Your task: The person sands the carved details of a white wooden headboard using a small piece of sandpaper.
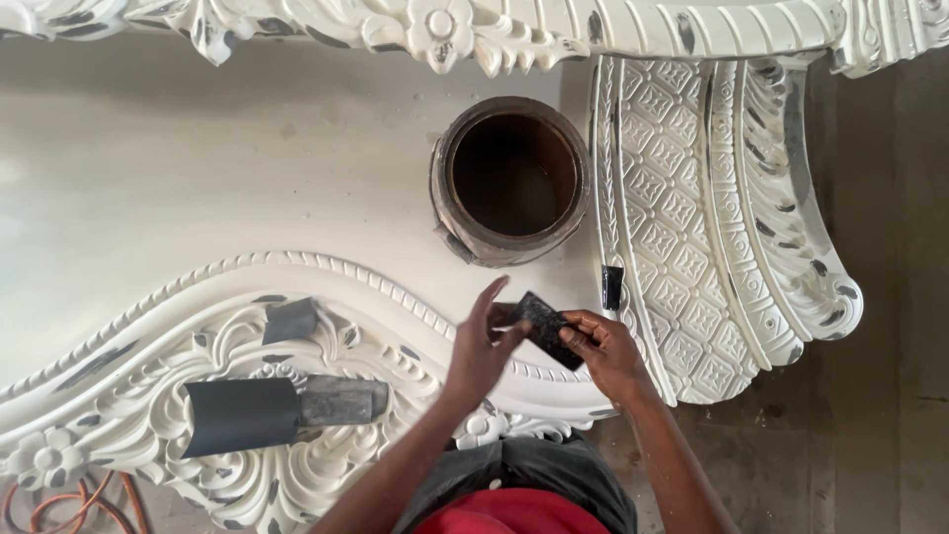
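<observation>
You've got a small dark piece of sandpaper point(546, 327) up between both hands, hovering just above the lower carved border of the big white carved panel point(198, 198). Your right hand point(605, 354) has it pinched, thumb on top and fingers curled beneath its right end; your left hand point(481, 348) meets the other end with thumb and fingertips, the remaining fingers fanned upward and apart. That sheet looks thin and light, floppy enough to bend around a finger, gritty rather than slippery, so it should sit firm in a pinch; I'd judge the edges the best place to take it, and a hard crease could crack the grit. Count with me: four pieces of sandpaper in all, the one you hold, a small grey scrap point(291, 320) lying on the scrollwork, a large dark curled sheet point(241, 415) with a greyer worn end point(341, 400) on the floral carving, and a little black strip point(612, 287) just beside the lattice-patterned wing point(682, 227). One round brown container point(511, 181), open and dark inside, stands on the flat part of the panel, well apart from your hands. An orange cable point(59, 504) coils at the lower left corner.
</observation>
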